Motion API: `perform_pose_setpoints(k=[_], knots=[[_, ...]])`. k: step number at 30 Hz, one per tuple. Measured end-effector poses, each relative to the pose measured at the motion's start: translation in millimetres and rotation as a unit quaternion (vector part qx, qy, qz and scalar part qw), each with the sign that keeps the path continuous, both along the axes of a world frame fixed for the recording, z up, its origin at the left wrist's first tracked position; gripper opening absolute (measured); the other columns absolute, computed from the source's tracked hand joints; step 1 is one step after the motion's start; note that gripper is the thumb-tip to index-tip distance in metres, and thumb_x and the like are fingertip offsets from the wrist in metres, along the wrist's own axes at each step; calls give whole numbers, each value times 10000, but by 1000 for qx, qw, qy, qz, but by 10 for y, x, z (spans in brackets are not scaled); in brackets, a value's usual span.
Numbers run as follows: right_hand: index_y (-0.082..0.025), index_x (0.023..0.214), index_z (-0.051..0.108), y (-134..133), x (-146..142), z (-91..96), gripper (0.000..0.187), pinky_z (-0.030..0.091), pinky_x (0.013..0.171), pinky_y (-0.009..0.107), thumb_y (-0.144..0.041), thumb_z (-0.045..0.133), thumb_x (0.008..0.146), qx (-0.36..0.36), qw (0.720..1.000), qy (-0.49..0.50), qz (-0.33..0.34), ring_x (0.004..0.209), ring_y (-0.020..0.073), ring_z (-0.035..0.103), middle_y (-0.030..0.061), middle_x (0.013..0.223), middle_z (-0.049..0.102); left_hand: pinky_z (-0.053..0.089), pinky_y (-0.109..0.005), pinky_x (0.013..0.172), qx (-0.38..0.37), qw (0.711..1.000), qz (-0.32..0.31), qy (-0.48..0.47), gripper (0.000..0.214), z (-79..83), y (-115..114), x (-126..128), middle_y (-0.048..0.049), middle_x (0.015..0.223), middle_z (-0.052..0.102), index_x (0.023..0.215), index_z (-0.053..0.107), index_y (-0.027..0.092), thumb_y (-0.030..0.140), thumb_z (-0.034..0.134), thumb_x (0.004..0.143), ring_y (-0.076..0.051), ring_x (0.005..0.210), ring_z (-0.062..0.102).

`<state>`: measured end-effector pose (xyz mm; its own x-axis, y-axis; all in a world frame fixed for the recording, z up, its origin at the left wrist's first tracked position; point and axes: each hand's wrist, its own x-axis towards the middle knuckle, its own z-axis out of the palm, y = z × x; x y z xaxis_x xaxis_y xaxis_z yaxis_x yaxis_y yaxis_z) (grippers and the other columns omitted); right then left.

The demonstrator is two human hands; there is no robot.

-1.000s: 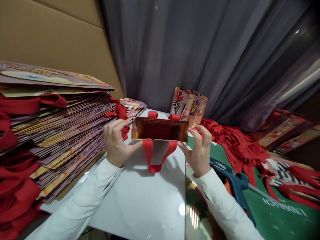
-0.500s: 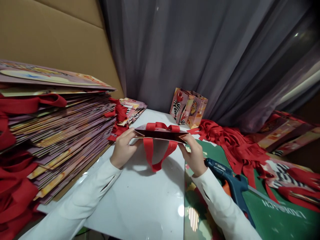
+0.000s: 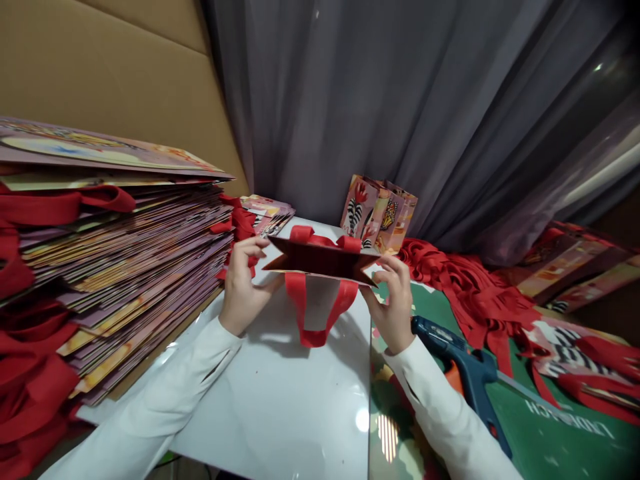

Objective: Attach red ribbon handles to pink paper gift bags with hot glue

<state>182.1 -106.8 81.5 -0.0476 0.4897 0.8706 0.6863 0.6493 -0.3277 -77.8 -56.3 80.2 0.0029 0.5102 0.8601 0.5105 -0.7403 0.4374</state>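
Observation:
Between my two hands is a paper gift bag, its mouth facing me and spread open, with creased side folds. One red ribbon handle hangs down in front of it; the other loops up at its far edge. My left hand grips the bag's left end between thumb and fingers. At the right end, my right hand pinches the corner in the same way. The bag's outer print and bottom are hidden from this angle.
A tall stack of flat printed bags with red ribbons rises at left. Finished-looking bags stand by the grey curtain. Red ribbons heap at right, near a blue glue gun on a green board.
The bag's mouth has widened, and its side folds now show. My fingers have lifted and shifted at both ends. The front handle hangs slightly lower.

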Motion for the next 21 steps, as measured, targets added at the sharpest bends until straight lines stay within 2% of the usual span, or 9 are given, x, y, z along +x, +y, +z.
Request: perform_pose_setpoints(k=[3, 5, 7, 9, 10, 12, 15, 18, 21], knots=[[-253, 1081, 455, 11, -14, 13, 285, 484, 925, 427, -200, 637, 868, -52, 995, 62, 62, 1041, 217, 603, 107, 1246, 543, 424, -381, 1054, -99, 989, -102, -47, 708, 25, 28, -5, -136, 1406, 460, 1358, 376, 201, 277, 732, 751, -250, 1282, 490], [-249, 1221, 425, 7, -21, 49, 443, 474, 937, 431, -233, 666, 851, -74, 993, 67, 60, 1013, 219, 595, 92, 1145, 559, 396, -382, 1083, -129, 982, -129, -51, 752, 39, 47, -26, -120, 1398, 468, 1411, 344, 220, 257, 721, 761, -241, 1289, 481], [-242, 1225, 486, -8, -24, 103, 415, 455, 954, 433, -242, 663, 849, -92, 994, 38, 52, 1044, 234, 565, 82, 1080, 550, 408, -373, 1057, -127, 983, -128, -45, 597, 60, 52, -52, -87, 1274, 542, 1309, 480, 225, 232, 713, 759, -230, 1217, 521], [-241, 1096, 571, -30, -26, 158, 237, 441, 965, 429, -212, 620, 866, -117, 990, 22, 81, 1077, 239, 554, 83, 1100, 557, 459, -345, 967, -116, 982, -146, -35, 302, 93, 29, -69, -54, 1083, 599, 1044, 623, 212, 225, 712, 756, -210, 1069, 582], [-238, 1041, 583, -41, -25, 181, 184, 446, 959, 420, -196, 610, 864, -134, 984, 27, 111, 1081, 237, 561, 80, 1113, 571, 480, -329, 910, -113, 979, -170, -31, 161, 113, 5, -70, -41, 995, 611, 892, 639, 203, 227, 718, 753, -199, 988, 603], [-235, 1035, 580, -60, -21, 216, 197, 482, 911, 385, -176, 610, 850, -180, 965, 57, 183, 1047, 227, 597, 73, 1117, 611, 501, -310, 823, -111, 967, -226, -36, 136, 154, -60, -55, -24, 861, 623, 715, 615, 193, 229, 742, 748, -182, 854, 626], [-233, 1067, 631, -75, -6, 252, 246, 522, 849, 343, -196, 661, 826, -234, 936, 67, 253, 1016, 227, 635, 69, 1098, 671, 514, -342, 822, -122, 951, -284, -28, 57, 200, -162, -15, -51, 879, 688, 798, 699, 209, 255, 732, 791, -201, 845, 656], [-240, 1058, 710, -95, -8, 286, 226, 504, 926, 373, -211, 666, 838, -235, 934, 50, 264, 1078, 251, 638, 75, 1124, 710, 518, -373, 840, -117, 942, -314, 7, 149, 219, -214, 7, -92, 951, 732, 961, 751, 226, 287, 695, 837, -234, 914, 664], [-260, 1061, 739, -140, -52, 306, 255, 514, 904, 363, -169, 587, 877, -221, 938, 55, 262, 1028, 236, 671, 57, 1073, 742, 524, -336, 753, -88, 947, -309, 8, 121, 233, -236, 8, -78, 835, 735, 921, 766, 224, 269, 681, 847, -206, 806, 656]])
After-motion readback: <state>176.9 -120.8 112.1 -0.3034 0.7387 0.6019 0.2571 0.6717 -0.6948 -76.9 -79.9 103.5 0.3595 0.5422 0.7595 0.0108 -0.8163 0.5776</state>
